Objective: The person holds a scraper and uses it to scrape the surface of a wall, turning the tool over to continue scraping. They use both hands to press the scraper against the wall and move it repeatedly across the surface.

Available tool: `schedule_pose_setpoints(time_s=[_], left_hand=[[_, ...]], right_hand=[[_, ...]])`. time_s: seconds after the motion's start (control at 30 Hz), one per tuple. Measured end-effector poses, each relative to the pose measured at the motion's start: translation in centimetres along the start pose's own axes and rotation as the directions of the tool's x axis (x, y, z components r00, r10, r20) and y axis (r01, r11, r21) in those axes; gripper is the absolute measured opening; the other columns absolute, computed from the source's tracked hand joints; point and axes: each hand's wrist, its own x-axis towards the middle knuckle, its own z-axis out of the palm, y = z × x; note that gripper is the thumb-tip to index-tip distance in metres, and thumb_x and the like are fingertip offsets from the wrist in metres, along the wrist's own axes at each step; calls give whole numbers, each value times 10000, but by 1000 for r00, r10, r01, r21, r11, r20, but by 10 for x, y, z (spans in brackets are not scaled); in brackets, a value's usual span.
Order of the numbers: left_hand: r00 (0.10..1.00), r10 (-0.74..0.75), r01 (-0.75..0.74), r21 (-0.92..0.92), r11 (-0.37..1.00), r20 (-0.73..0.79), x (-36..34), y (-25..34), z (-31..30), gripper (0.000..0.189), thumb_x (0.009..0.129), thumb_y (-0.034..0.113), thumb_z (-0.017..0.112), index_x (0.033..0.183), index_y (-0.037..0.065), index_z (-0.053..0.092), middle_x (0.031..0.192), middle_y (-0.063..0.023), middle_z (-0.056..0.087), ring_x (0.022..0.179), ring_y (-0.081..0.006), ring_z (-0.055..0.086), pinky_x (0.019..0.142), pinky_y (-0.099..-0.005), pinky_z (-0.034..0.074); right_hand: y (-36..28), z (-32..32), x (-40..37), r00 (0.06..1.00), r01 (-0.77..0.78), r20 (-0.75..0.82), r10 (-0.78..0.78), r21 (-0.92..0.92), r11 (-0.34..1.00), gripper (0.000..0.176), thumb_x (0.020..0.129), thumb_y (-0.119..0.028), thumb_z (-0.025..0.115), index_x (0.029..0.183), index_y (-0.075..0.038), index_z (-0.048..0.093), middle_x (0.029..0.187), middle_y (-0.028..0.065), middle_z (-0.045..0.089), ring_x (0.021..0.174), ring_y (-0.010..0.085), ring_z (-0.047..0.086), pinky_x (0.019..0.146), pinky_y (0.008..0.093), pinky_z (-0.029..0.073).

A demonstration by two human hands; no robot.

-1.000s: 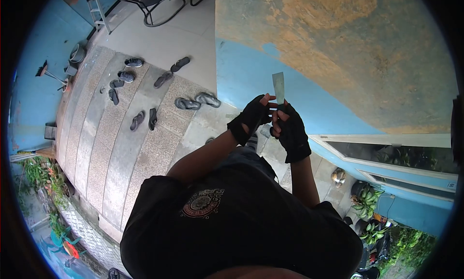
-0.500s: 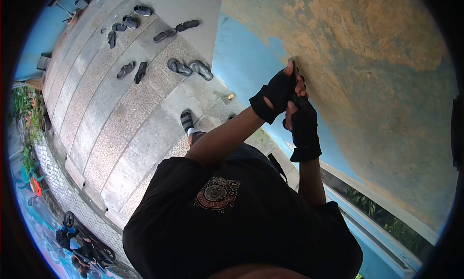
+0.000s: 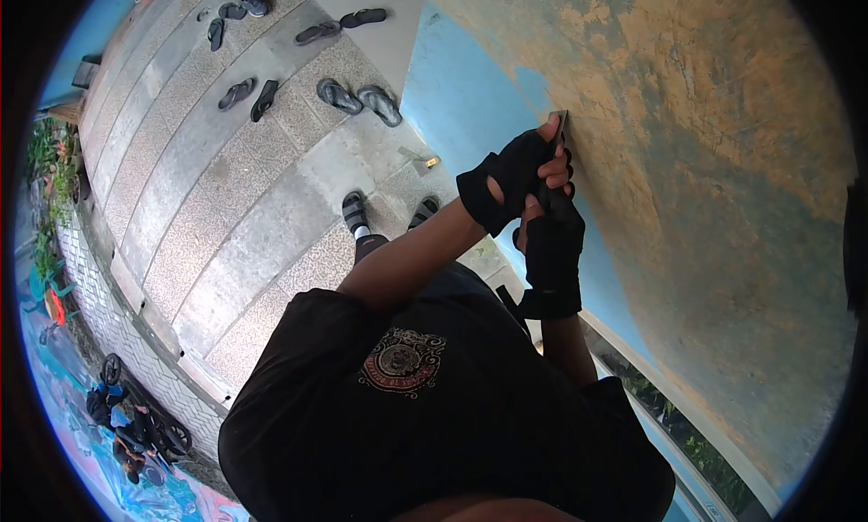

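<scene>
Home's tiled outdoor terrace, by the look of scattered sandals (image 3: 339,95), patchy painted wall (image 3: 714,151), potted plants (image 3: 70,165)

Daylight falls soft — the picture's edges bend, blackening.

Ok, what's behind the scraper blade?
The wall's patchy tan surface shows beyond the scraper blade; the spot directly behind it is covered, and the left hand hides part of the blade itself.

The scraper (image 3: 561,130), broad side to view a second ago, now shows edge-on at the wall (image 3: 696,215), the left hand (image 3: 515,180) nearer its tip.
</scene>
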Motion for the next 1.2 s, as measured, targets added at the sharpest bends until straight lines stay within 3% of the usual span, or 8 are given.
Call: schedule_pose_setpoints(time_s=[0.1,0.2,0.47,0.53,0.73,0.87,0.9,1.2], left_hand=[[1000,-1,1,19,1000,-28,-2,-8,6,469,1020,524,396,818,140,572,548,20,376,561,-152,454,723,-367,478],[996,46,-42,49,998,-72,0,-2,12,470,1020,525,396,811,139,564,540,24,371,546,-145,445,711,-364,479],[1000,13,-13,7,1000,14,2,2,1,455,1021,511,407,811,139,565,532,28,370,528,-142,436,694,-364,477],[999,32,-31,-40,999,10,3,7,-3,457,1024,505,401,812,136,567,528,23,370,526,-144,435,697,-369,481],[999,-28,30,-49,998,44,1,-3,5,468,1029,500,389,823,127,583,533,10,376,532,-155,451,718,-381,487],[1000,-11,11,-32,999,-5,-1,-6,0,478,1021,522,389,820,133,582,540,13,376,543,-161,459,724,-382,486],[1000,-14,14,-30,999,-5,-3,-9,4,478,1021,522,389,820,133,582,540,13,376,543,-161,459,724,-382,486],[992,70,-63,70,996,-103,3,-5,18,496,1002,562,395,803,135,548,555,13,373,542,-162,452,701,-382,490]], right_hand=[[-4,-5,-2,948,-316,33,316,221,923,130,953,-63,559,1070,-46,614,630,-50,446,516,37,403,468,228,319],[2,-7,2,992,-127,9,127,22,992,117,949,-57,563,1054,-46,613,640,-49,450,529,36,416,474,230,326],[-1,1,5,987,-155,-50,153,-41,987,134,943,-55,575,1068,-31,617,654,-33,480,536,47,423,495,238,357],[-11,2,12,995,-94,21,99,-156,983,187,922,-94,615,1090,-19,647,830,96,651,747,164,604,698,309,492],[-7,-3,-2,980,-195,-36,193,-51,979,180,928,-76,602,1090,-2,623,746,12,569,643,94,524,594,259,435],[6,0,-4,997,15,-69,-25,-140,990,174,934,-72,599,1098,-19,626,726,13,572,593,66,517,544,236,411],[-8,-10,-5,927,-374,16,374,84,924,160,930,-69,603,1082,-26,635,701,7,568,574,73,520,528,250,418],[0,-13,3,961,-276,7,276,70,959,104,924,-45,608,1021,-21,638,651,-12,516,547,65,468,501,245,373]])
